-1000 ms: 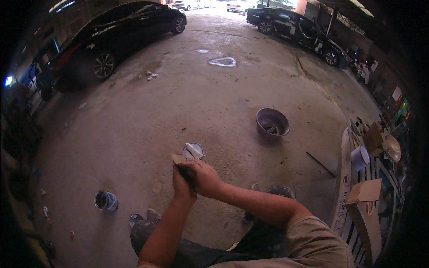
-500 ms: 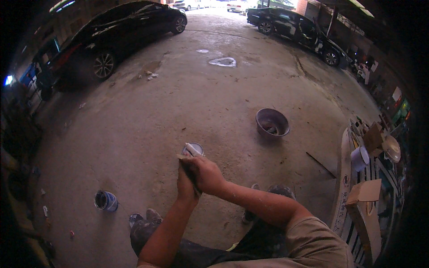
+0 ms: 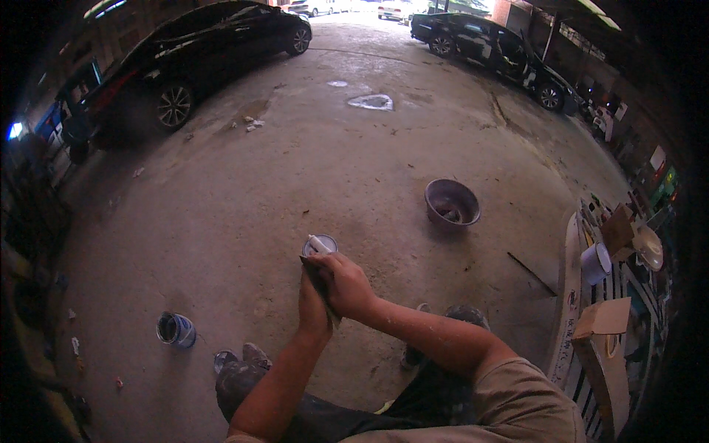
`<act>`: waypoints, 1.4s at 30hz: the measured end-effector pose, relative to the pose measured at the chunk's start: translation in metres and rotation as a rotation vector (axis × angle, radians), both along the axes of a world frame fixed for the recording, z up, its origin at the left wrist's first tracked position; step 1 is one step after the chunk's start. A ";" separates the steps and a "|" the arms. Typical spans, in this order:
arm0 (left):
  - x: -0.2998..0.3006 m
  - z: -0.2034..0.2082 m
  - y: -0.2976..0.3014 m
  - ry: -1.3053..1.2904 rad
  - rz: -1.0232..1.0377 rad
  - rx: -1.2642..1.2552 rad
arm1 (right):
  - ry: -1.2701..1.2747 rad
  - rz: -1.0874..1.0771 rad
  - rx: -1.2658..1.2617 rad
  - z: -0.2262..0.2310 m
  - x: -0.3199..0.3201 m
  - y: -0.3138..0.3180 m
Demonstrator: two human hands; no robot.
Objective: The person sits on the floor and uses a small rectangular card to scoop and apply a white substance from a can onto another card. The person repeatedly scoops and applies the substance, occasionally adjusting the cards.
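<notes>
My two hands are together at the middle of the view, in front of my knees. A dark, thin flat piece [image 3: 316, 277] stands slantwise between them. My left hand [image 3: 314, 310] grips it from the left, with most of its fingers hidden behind it. On the other side, the curled fingers of my right hand [image 3: 348, 284] press against the same piece; whether they hold a second tool I cannot tell. Just beyond my fingertips, a white tube [image 3: 320, 244] lies on a round, pale-topped can [image 3: 331, 241], partly covered by my right hand.
An open blue can [image 3: 185, 334] stands on the floor by my left foot. A purple-grey basin [image 3: 452, 203] with something in it sits ahead right. Cardboard, a white bucket [image 3: 595, 263] and a long panel [image 3: 567, 295] crowd the right. Dark cars [image 3: 214, 55] stand farther off.
My hands have shifted slightly relative to each other, and the dark flat piece has tilted a little, showing more of its dark face. The cans and basin stand where they were.
</notes>
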State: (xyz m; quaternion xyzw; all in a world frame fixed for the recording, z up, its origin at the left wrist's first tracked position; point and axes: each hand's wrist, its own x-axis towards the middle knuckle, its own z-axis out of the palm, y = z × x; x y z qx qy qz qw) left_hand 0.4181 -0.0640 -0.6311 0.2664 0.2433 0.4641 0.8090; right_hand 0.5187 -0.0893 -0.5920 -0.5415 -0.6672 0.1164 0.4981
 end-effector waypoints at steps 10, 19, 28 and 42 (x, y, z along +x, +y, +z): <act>0.005 0.006 -0.012 0.058 -0.002 0.021 | -0.001 -0.074 -0.010 -0.003 0.001 0.003; 0.003 0.011 -0.022 0.078 -0.007 0.015 | 0.011 -0.114 -0.011 -0.005 0.002 0.003; 0.007 0.009 -0.023 0.080 -0.010 0.030 | -0.012 -0.114 -0.097 -0.007 0.005 0.001; -0.022 0.021 0.012 0.188 0.009 -0.200 | 0.344 -0.092 -0.242 0.001 0.037 0.018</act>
